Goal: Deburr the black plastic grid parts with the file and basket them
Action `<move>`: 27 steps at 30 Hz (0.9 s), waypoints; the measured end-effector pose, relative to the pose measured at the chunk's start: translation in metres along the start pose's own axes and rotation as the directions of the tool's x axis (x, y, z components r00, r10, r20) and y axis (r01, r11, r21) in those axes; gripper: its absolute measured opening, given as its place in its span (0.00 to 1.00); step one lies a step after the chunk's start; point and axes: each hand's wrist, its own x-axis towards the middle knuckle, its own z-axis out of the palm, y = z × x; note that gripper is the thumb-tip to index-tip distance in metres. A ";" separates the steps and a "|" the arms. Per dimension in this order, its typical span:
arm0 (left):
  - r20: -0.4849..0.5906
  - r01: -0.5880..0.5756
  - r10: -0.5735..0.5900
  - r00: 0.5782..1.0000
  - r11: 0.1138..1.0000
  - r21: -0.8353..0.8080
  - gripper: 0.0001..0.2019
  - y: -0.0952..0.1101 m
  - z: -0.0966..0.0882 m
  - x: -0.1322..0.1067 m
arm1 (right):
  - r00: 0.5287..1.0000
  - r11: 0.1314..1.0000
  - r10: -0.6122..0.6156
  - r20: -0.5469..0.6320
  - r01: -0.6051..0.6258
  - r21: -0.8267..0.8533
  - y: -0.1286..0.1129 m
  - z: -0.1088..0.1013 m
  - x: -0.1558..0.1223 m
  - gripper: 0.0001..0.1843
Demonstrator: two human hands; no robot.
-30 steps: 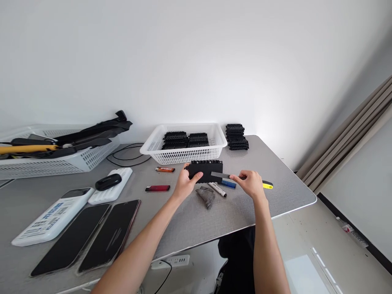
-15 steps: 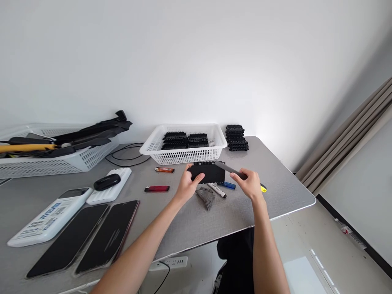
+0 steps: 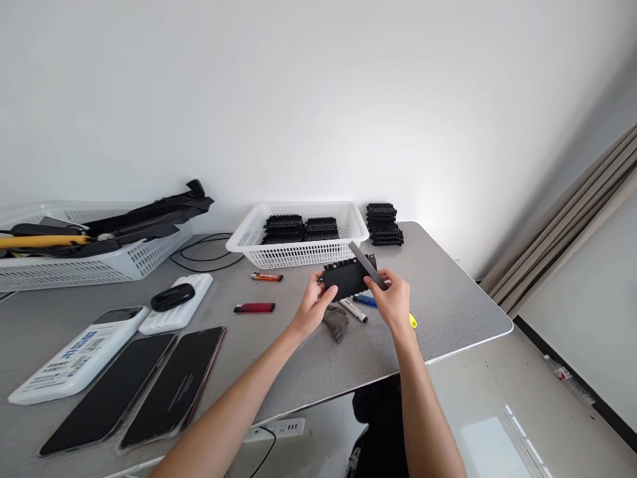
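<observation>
My left hand (image 3: 314,302) is closed on the left end of a black plastic part (image 3: 343,277) with a toothed edge, tilted above the table. In my right hand (image 3: 393,299) is a flat file (image 3: 365,262) with a grey blade and a yellow-tipped handle, mostly covered by the palm. The blade slants across the right end of the part; my right fingers are close to that end, and I cannot tell if they touch it. Below lie a white marker (image 3: 354,311), a blue lighter (image 3: 365,301) and a crumpled grey cloth-like piece (image 3: 336,322).
Behind my hands a white basket (image 3: 303,253) holds similar black parts, with another stack (image 3: 384,224) beside it. An orange lighter (image 3: 267,277) and red lighter (image 3: 254,307) lie left. Phones (image 3: 174,385), power banks (image 3: 79,355), a mouse (image 3: 172,297) and a second basket (image 3: 134,260) are further left.
The black part has shifted right and tilted. My right hand has moved left and closer to it, and the file now points more steeply up across its right end.
</observation>
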 end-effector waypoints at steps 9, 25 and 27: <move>0.108 -0.207 0.195 0.975 0.972 0.115 0.11 -0.009 0.010 -0.005 | 0.950 0.960 0.084 0.300 -0.158 0.230 -0.020 0.007 -0.011 0.37; -0.269 -0.388 0.493 0.828 0.849 0.360 0.25 -0.019 0.003 0.001 | 0.722 0.805 0.044 0.690 -0.435 0.404 -0.019 -0.004 -0.008 0.32; -0.280 -0.407 0.498 0.820 0.853 0.326 0.32 -0.017 0.002 0.003 | 0.698 0.827 0.026 0.715 -0.417 0.377 -0.022 -0.006 -0.008 0.30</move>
